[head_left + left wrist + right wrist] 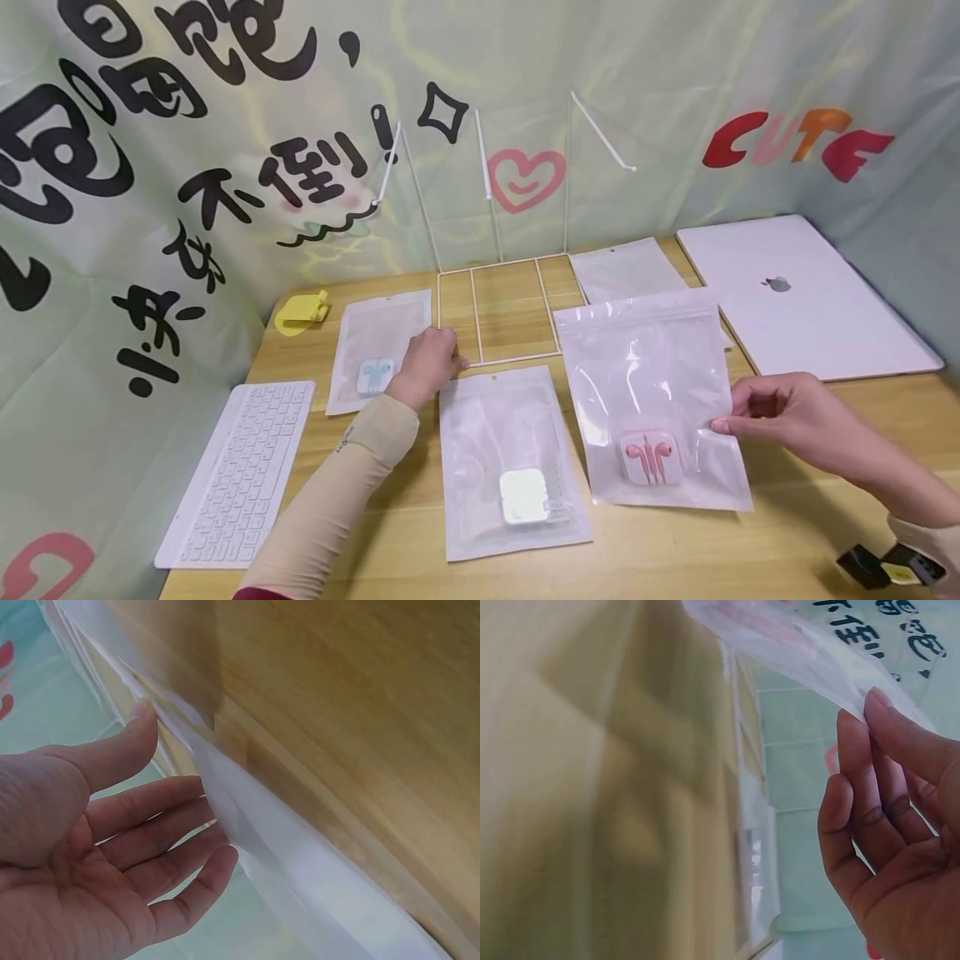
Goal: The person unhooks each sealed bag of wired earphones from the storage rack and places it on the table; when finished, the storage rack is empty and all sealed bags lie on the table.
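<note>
My right hand (795, 417) pinches the right edge of a clear zip bag (637, 358) between thumb and fingers. The bag is tilted up off the table and holds a case of pink earphones (650, 457). In the right wrist view the thumb and fingertips (877, 705) meet on the plastic. My left hand (427, 367) is at the front left of a white wire rack (517, 360), over the side of a bag with blue earphones (376, 377). Its fingers are loosely bent beside a bag's edge in the left wrist view. A zip bag with a white case (523, 497) lies in front.
The rack's upright hooks (483, 154) rise at the back. To the left are a white keyboard (247, 475) and a small yellow stand (302, 312). A silver laptop (825, 292) lies at the back right, beside another flat bag (630, 268). Printed cloth (637, 50) hangs behind.
</note>
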The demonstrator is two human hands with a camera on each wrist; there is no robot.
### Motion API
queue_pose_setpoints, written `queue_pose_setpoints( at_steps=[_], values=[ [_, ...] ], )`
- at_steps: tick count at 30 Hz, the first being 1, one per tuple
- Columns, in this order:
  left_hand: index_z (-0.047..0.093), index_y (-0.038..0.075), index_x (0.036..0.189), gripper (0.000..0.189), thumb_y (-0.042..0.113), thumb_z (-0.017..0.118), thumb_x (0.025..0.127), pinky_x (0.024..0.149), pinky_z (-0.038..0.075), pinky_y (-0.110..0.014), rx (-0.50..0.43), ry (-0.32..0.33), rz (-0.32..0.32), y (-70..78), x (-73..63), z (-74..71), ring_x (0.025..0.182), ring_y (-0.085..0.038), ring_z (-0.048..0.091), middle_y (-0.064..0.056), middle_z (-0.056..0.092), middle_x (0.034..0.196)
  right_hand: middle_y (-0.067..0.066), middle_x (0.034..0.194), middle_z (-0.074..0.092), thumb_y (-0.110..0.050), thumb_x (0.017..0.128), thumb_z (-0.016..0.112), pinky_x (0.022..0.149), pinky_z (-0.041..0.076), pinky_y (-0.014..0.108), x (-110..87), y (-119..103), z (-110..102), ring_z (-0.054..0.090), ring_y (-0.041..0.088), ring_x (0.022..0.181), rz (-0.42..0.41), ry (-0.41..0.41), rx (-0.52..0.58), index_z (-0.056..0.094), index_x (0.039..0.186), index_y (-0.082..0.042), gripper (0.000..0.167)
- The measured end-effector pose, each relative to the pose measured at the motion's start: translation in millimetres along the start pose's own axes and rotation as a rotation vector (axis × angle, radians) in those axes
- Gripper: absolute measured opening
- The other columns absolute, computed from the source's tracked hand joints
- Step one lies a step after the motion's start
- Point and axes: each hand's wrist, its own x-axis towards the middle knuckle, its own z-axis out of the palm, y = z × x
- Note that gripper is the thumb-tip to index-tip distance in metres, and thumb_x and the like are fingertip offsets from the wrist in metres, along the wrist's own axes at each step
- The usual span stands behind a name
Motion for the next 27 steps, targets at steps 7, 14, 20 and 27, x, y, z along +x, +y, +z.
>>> queue_pose_setpoints(
  at_steps=[7, 14, 20, 27],
  values=[
    [0.052, 0.009, 0.057, 0.043, 0.022, 0.078, 0.088, 0.051, 0.038, -0.028, -0.018, -0.005, 0.007, -1.1, 0.6, 0.4, 0.051, -0.013, 0.039, 0.001, 0.044, 0.052, -0.005, 0.07, 0.066, -0.005, 0.08, 0.082, 0.052, 0.045, 0.024, -4.0, 17.5, 10.9, 0.056, 0.008, 0.059, -0.046, -0.074, -0.024, 0.069, 0.078, -0.016, 0.018],
    [0.057, 0.008, 0.058, 0.039, 0.022, 0.078, 0.088, 0.052, 0.039, -0.028, -0.029, -0.008, 0.002, -1.1, -0.1, 0.3, 0.051, -0.013, 0.042, 0.001, 0.049, 0.053, -0.007, 0.069, 0.065, -0.008, 0.08, 0.082, 0.05, 0.045, 0.023, -10.6, 30.5, 14.0, 0.056, 0.005, 0.059, -0.013, -0.155, -0.043, 0.068, 0.079, -0.014, 0.016],
    [0.059, 0.008, 0.06, 0.037, 0.022, 0.078, 0.087, 0.054, 0.043, -0.029, -0.025, -0.003, 0.004, -0.5, -0.5, 0.3, 0.053, -0.014, 0.046, -0.001, 0.054, 0.057, -0.01, 0.067, 0.061, -0.01, 0.081, 0.082, 0.049, 0.041, 0.023, -17.3, 35.6, 13.7, 0.051, 0.001, 0.059, 0.011, -0.212, -0.069, 0.066, 0.08, -0.014, 0.017],
    [0.058, 0.008, 0.061, 0.036, 0.022, 0.078, 0.087, 0.053, 0.043, -0.03, -0.024, 0.0, -0.001, -0.9, -0.8, 0.4, 0.053, -0.015, 0.046, -0.001, 0.055, 0.058, -0.011, 0.066, 0.058, -0.009, 0.082, 0.081, 0.048, 0.039, 0.024, -21.3, 40.3, 13.4, 0.048, 0.0, 0.058, 0.01, -0.27, -0.034, 0.066, 0.08, -0.015, 0.015]
  ],
)
